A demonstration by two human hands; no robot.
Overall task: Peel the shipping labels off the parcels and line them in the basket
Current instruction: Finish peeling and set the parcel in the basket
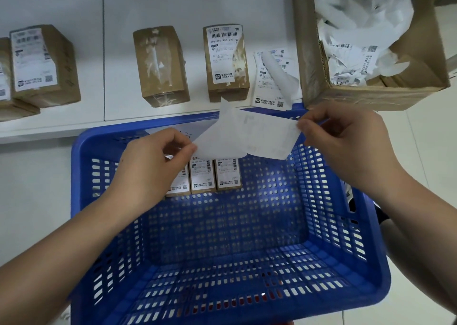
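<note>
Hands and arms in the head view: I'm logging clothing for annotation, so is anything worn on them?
Nothing worn shows. The left hand and right hand are bare, without gloves, rings or a watch; both forearms are uncovered to the frame edge, with no sleeve in view.

Bright even light, soft shadows (edges bowed)

The leftmost of the parcels in the basket (178,183) is partly hidden by the left hand (150,166). The small print on their labels cannot be read. The far rim of the blue basket (158,124) is partly hidden by the held label sheet (247,136). The parcel at the left edge (7,82) and the cardboard box of paper scraps (371,40) are cut off by the picture's edges.
</note>
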